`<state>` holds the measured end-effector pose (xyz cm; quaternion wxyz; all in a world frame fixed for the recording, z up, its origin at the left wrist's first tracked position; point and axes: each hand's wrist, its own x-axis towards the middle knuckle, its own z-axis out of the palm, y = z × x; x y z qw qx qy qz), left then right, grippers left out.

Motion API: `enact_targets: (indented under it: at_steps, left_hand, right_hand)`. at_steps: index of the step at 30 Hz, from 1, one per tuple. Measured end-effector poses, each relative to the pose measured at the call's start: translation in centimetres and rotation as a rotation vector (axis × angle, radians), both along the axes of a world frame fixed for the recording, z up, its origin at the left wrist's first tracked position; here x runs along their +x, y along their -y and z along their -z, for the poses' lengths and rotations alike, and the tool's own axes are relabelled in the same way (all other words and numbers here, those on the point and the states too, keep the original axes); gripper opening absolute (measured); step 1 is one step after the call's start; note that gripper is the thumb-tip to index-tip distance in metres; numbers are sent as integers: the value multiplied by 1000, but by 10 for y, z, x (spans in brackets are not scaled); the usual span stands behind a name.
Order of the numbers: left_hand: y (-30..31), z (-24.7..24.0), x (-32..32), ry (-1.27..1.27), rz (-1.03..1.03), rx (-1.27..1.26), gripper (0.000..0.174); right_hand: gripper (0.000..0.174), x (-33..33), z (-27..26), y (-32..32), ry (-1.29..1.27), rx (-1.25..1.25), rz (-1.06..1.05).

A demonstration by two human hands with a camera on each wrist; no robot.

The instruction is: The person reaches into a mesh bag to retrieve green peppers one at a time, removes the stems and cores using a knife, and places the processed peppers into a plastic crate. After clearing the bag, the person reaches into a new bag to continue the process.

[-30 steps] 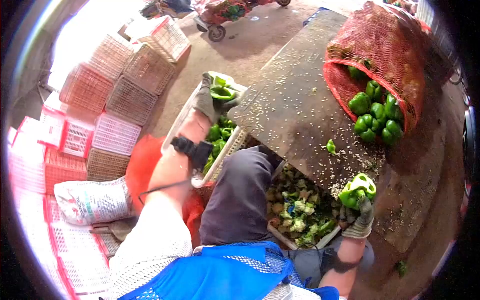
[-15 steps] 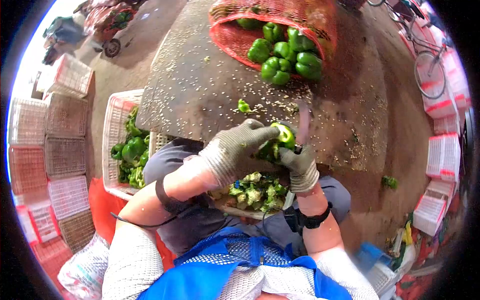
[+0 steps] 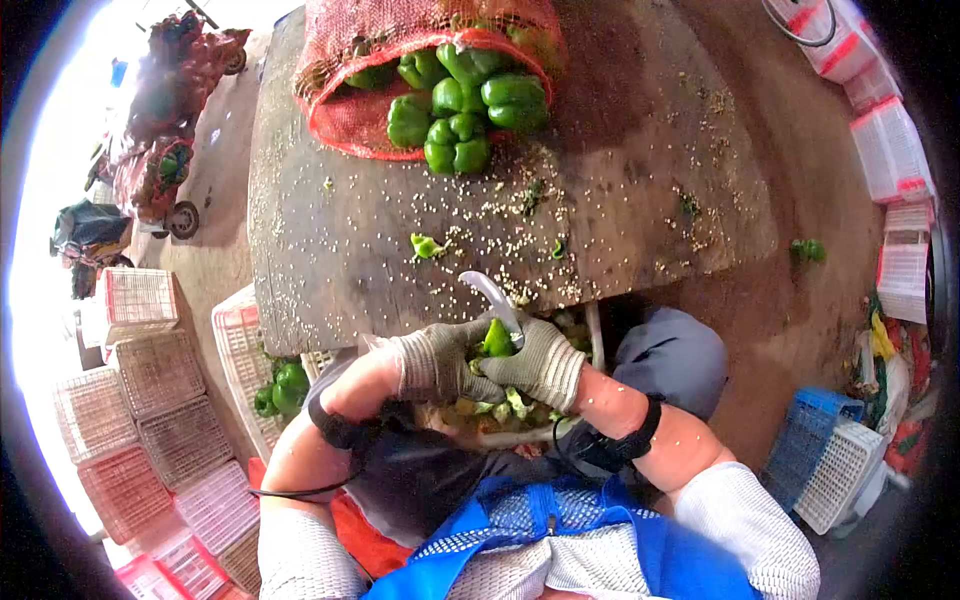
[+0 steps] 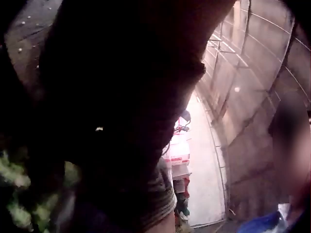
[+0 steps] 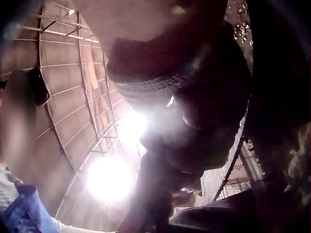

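In the head view my two gloved hands meet at the table's near edge, in front of my body. The left hand (image 3: pixel 438 360) grips a green bell pepper (image 3: pixel 497 338), most of which the gloves hide. In the right hand (image 3: pixel 543 362) is a knife with a curved blade (image 3: pixel 486 290), which points up and to the left beyond the pepper. Under the hands, a pale crate (image 3: pixel 500 438) holds green trimmings. Both wrist views are very dark; the left hand (image 4: pixel 121 121) and right hand (image 5: pixel 194 107) show there mostly as dark shapes.
A red mesh sack (image 3: pixel 340 125) spills whole green peppers (image 3: pixel 457 145) onto the wooden table (image 3: pixel 330 230), which is strewn with seeds and a pepper scrap (image 3: pixel 427 246). To the left stand a crate of peppers (image 3: pixel 238 345) and stacked crates (image 3: pixel 165 370). A blue crate (image 3: pixel 810 440) sits at right.
The left hand has come from the left crate, where it held a cut pepper piece, to the pepper at the right hand. The knife, upright half a second ago, now leans left; the hands are lower.
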<state>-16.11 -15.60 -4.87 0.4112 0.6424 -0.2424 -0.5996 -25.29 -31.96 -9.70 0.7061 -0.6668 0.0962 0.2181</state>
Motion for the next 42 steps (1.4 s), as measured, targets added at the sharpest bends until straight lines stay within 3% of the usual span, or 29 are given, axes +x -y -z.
enact_targets:
  at_steps: [2,4,5,6,9,11,14,15,18,19,21,25,26,29,31,35,37,38,39,42]
  left_hand:
    - [-9,10,-12,-69,-7,43,69]
    - [-12,13,-31,-258,-210,-6,59]
    - [-8,9,-30,-289,-269,-72,55]
    - [-9,9,-32,-293,-277,-43,52]
    - [-11,-8,-30,-347,-235,115,50]
    - [-21,9,-37,-303,-227,-154,50]
    - [-30,13,-32,-623,-192,-119,51]
    - [-23,17,-41,-576,-232,-355,58]
    - [-22,26,-41,-637,-265,-371,62]
    - [-22,30,-38,-643,-273,-374,63]
    - [-20,15,-20,-584,-368,-306,61]
    - [-6,5,-5,-452,-590,-293,63]
    - [-1,10,-7,-353,-605,-314,65]
    - [8,17,-9,-363,-952,-320,55]
    - [18,19,-11,-325,-1016,-332,54]
    - [34,9,-19,-406,-922,-438,54]
    - [37,-18,-8,-308,-791,-314,48]
    - [36,-15,-1,-246,-729,-261,46]
    - [35,-12,5,-183,-670,-207,45]
    - [35,-28,7,-167,-574,-64,41]
  right_hand:
    - [41,-5,-4,2,-40,10,-36]
    - [40,-9,-2,2,-90,155,14]
    - [47,-5,-10,4,-26,-88,-18]
    - [49,-4,-6,3,41,-98,-8]
    - [89,1,-21,10,94,-63,-142]
    - [99,2,-29,13,0,137,-225]
    - [96,16,-47,14,192,95,-272]
    - [86,17,-51,17,116,76,-260]
    - [54,24,-64,23,0,71,-197]
    - [51,29,-65,23,90,-104,-207]
    - [50,31,-58,27,-63,130,92]
    - [67,39,-49,44,150,38,92]
    - [87,39,-61,43,35,157,128]
    - [91,31,-66,42,84,17,157]
    - [85,29,-61,41,172,-92,141]
    - [68,34,-51,39,330,-229,167]
    - [63,38,-50,41,385,-247,138]
    - [58,39,-50,37,534,-371,140]
    - [59,35,-51,35,441,-401,115]
    - [63,32,-49,36,493,-357,64]
